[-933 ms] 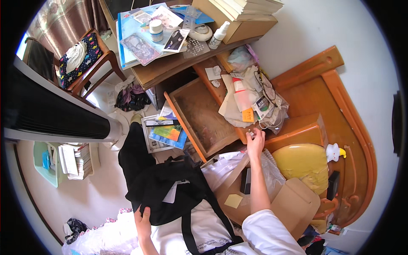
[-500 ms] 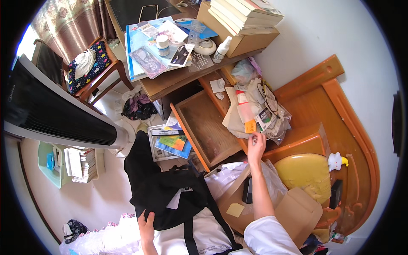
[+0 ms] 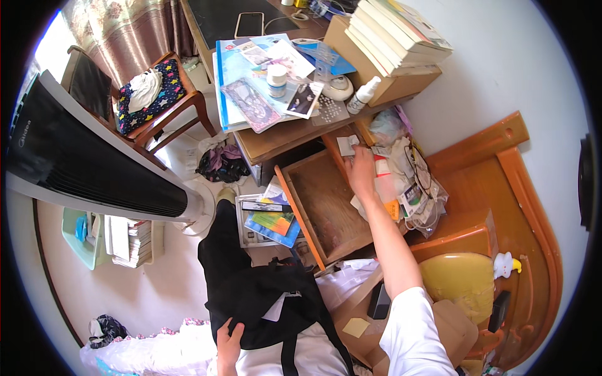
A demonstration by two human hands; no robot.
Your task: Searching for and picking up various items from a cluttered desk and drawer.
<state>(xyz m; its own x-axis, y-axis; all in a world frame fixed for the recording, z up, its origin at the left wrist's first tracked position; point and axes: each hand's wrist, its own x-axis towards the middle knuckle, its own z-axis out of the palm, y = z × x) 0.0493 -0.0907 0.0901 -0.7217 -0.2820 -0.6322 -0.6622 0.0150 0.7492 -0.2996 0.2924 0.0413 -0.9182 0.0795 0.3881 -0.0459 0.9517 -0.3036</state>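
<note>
My right hand (image 3: 362, 170) reaches over the far end of an open wooden drawer (image 3: 316, 213), fingers resting on a small white paper packet (image 3: 347, 145) at the edge of a heap of bags, tubes and papers (image 3: 401, 182). Whether the fingers grip the packet I cannot tell. My left hand (image 3: 227, 335) holds the rim of a black fabric bag (image 3: 263, 301) lying on my lap, its strap running down over my white shirt. My black-trousered leg (image 3: 222, 244) stretches toward the floor.
A cluttered desk (image 3: 282, 135) carries folders, a jar, a spray bottle and a cardboard box under stacked books (image 3: 395, 37). Magazines (image 3: 269, 219) lie on the floor by the drawer. A tower fan (image 3: 88, 169), a wooden chair (image 3: 157, 100), a yellow cushion (image 3: 464, 282) and cardboard boxes (image 3: 439, 326) surround me.
My right hand moved from the orange-tagged items at the heap's near side up to the white packet at the drawer's far end. The view tilted downward. The left hand stayed on the bag.
</note>
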